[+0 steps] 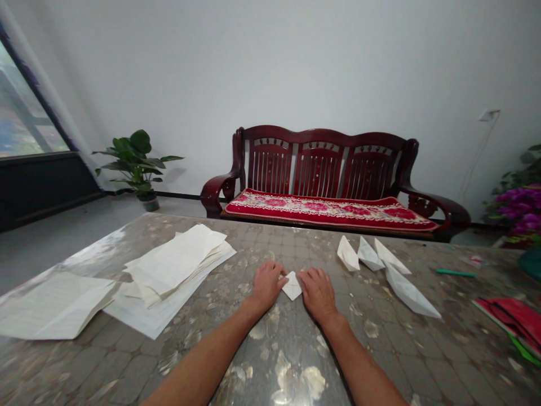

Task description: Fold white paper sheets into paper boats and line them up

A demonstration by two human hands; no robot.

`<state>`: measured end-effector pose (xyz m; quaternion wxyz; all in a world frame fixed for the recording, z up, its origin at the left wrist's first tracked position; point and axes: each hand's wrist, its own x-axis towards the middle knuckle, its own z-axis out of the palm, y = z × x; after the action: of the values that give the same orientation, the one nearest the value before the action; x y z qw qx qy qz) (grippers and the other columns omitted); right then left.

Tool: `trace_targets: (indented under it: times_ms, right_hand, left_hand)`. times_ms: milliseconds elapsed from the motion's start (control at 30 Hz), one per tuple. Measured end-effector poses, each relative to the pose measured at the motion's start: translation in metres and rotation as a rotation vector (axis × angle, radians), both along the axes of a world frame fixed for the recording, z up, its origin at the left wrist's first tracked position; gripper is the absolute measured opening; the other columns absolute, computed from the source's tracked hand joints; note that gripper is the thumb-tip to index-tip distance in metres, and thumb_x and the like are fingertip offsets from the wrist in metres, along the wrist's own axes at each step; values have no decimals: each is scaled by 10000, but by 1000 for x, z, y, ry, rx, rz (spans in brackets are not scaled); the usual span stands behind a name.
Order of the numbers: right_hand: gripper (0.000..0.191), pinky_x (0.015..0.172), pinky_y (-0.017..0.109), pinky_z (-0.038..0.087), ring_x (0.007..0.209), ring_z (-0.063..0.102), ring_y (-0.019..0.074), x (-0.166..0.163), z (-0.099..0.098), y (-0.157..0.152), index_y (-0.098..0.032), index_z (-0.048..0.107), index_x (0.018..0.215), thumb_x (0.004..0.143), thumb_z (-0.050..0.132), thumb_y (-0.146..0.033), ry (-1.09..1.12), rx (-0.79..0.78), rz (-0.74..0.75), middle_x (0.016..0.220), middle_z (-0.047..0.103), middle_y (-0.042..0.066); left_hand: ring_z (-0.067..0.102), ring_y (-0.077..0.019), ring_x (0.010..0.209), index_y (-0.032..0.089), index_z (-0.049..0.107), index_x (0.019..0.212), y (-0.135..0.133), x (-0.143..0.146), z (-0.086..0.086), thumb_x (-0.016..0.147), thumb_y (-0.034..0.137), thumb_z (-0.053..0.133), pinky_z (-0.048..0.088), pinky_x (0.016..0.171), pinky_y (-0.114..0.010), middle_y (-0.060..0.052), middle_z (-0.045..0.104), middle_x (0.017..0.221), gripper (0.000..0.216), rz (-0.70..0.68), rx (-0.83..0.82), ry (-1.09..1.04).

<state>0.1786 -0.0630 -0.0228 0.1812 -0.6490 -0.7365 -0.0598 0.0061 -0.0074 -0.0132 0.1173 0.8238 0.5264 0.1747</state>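
Note:
A small piece of folded white paper lies on the patterned table, its lower end coming to a point. My left hand grips its left edge, thumb on top and fingers bent. At the right edge, my right hand has its fingers curled down onto the paper. Both hands rest low on the tabletop, partly covering the paper's sides. Off to the right stand several folded paper boats, among them an upright one and a longer one closer to me.
Loose white sheets are piled on the left, with another stack beside them. On the right lie a green pen and a red book or pouch. A wooden bench stands beyond the table's far edge.

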Motion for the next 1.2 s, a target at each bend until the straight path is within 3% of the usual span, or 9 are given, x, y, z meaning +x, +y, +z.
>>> trace_targets:
  times_ms: [133,467,633,833,1000,1100,1200]
  right_hand:
    - [317,859,342,356,1039,506,234,-3,3,-1,-282,638,1203,949,475,-185,-57,-43,84,1135,655,67]
    - [377,1054,421,321,1267,489,245,-2,-4,-4,-298,627,1278,947,462,-223,0,-43,63,1329,634,27]
    - [313,1057,434,337,1161,596,233,6,-9,-2,-291,721,1093,904,495,-187,60,-6,45,1219,702,31]
    - [271,1015,391,372,983,652,202,17,-9,-4,-255,749,874,756,553,-108,139,116,99,1042,756,38]
    - [352,1017,383,367,1050,604,208,14,-7,-5,-258,725,1032,776,547,-94,125,230,196,1134,718,46]
    - [296,1028,383,354,1108,574,211,11,-6,-5,-281,729,1002,827,550,-124,95,181,264,1118,720,31]
    - [293,1017,394,352,1100,573,221,11,-7,-4,-292,735,1002,834,551,-137,92,137,202,1078,735,24]
  left_hand:
    - [524,-266,1183,294,669,1169,0,3,-4,922,276,584,408,990,-422,-55,605,1251,261,-57,6,17]
    - [421,-309,1358,340,585,1342,3,7,-24,992,265,436,332,1108,-487,-95,498,1451,388,-66,79,124]
    - [407,-327,1374,331,559,1370,4,6,-27,972,195,441,329,1110,-493,-106,482,1470,438,-81,95,150]
    - [406,-326,1379,315,551,1384,4,6,-23,937,125,456,321,1119,-495,-116,482,1474,494,-84,72,157]
    - [407,-323,1380,327,515,1410,5,6,-27,930,97,441,336,1104,-508,-116,456,1495,538,-106,103,151]
    - [385,-322,1398,330,534,1388,7,6,-28,929,104,453,341,1103,-509,-96,438,1514,518,-171,121,164]
    - [372,-301,1410,286,558,1360,9,6,-28,932,98,451,346,1113,-478,-82,493,1474,479,-258,129,194]
